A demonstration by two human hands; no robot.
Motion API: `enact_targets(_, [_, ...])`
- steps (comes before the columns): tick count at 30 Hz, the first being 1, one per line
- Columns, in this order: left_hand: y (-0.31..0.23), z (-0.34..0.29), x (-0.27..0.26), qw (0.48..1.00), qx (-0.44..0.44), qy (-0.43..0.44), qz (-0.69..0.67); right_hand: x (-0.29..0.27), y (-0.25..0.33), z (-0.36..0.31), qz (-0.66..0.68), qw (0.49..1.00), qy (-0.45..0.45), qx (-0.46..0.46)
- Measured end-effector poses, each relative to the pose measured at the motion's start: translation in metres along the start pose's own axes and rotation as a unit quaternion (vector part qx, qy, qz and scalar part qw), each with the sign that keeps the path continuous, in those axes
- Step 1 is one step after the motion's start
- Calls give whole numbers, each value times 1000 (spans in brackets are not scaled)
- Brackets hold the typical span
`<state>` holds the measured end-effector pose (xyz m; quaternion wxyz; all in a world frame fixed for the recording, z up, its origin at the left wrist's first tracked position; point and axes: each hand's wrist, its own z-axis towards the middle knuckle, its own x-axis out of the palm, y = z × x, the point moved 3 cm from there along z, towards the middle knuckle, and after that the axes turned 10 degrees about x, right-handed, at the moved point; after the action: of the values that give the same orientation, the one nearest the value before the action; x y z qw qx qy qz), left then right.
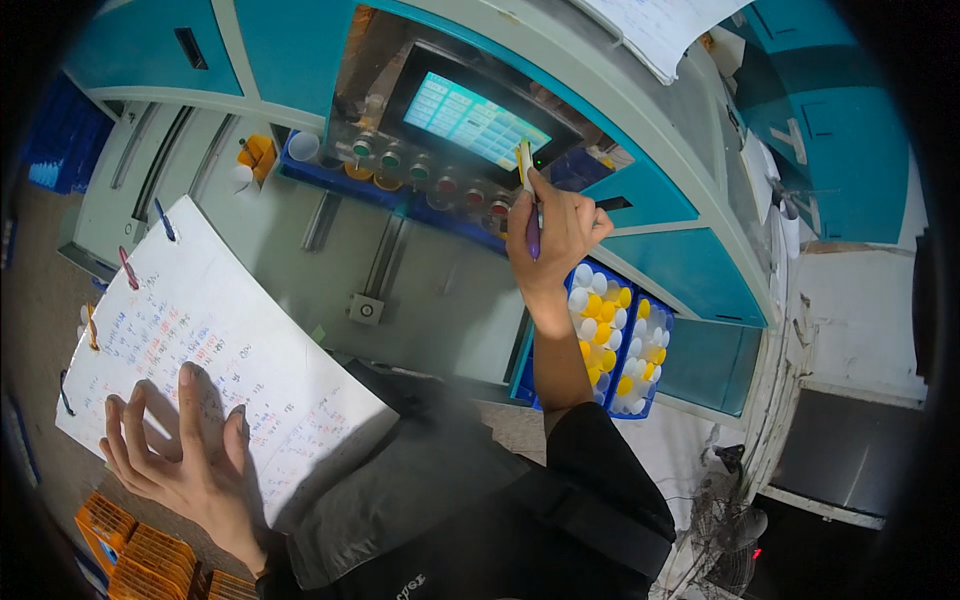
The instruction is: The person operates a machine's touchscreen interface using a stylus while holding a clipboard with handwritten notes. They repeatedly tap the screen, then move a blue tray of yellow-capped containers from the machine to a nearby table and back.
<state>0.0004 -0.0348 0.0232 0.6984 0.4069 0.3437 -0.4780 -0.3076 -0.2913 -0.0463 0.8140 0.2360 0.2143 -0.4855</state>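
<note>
Head view. Left hand point(180, 440) lies palm down on the lower left of an open ring-bound notebook point(235, 300); fingers spread, thumb held apart, nothing pinched. Notebook is tilted, in front of the person's body at the left; its upper page carries handwriting in blue and red ink. Binding rings, coloured blue, red and orange, run along its left edge.

Right hand point(560, 220) is raised at a control panel. Grip: fingers closed, pinching a purple pen point(533, 235) together with a slim yellow-and-white object point(525, 165), exact kind unclear. The latter's upper end is at the lower right corner of a lit touchscreen point(465, 115); cannot tell whether it makes contact.

Below the screen: a row of round push buttons point(446, 184), some green, some red. Housing around the panel is teal point(285, 45) with pale grey framing. Beneath it, a pale machine bed point(440, 310) with metal rails point(383, 255).

Right of the bed, under the right forearm: blue bins point(525, 380) holding white and yellow cups point(606, 335). Lower left: orange slatted baskets point(155, 565).
</note>
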Motion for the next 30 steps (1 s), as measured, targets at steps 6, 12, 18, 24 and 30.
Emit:
enact_targets(6, [1, -3, 2, 1000, -11, 11, -1, 5, -2, -4, 7, 999, 34, 23])
enact_targets(12, [3, -6, 2, 1000, -6, 12, 2, 14, 2, -14, 3, 997, 71, 7])
enact_targets(18, [3, -7, 2, 1000, -8, 16, 3, 12, -2, -13, 0, 998, 54, 18])
enact_targets(24, [2, -6, 3, 1000, -10, 13, 5, 9, -5, -22, -6, 998, 67, 13])
enact_targets(30, [3, -5, 3, 1000, -9, 14, 8, 23, 15, -12, 23, 998, 44, -38])
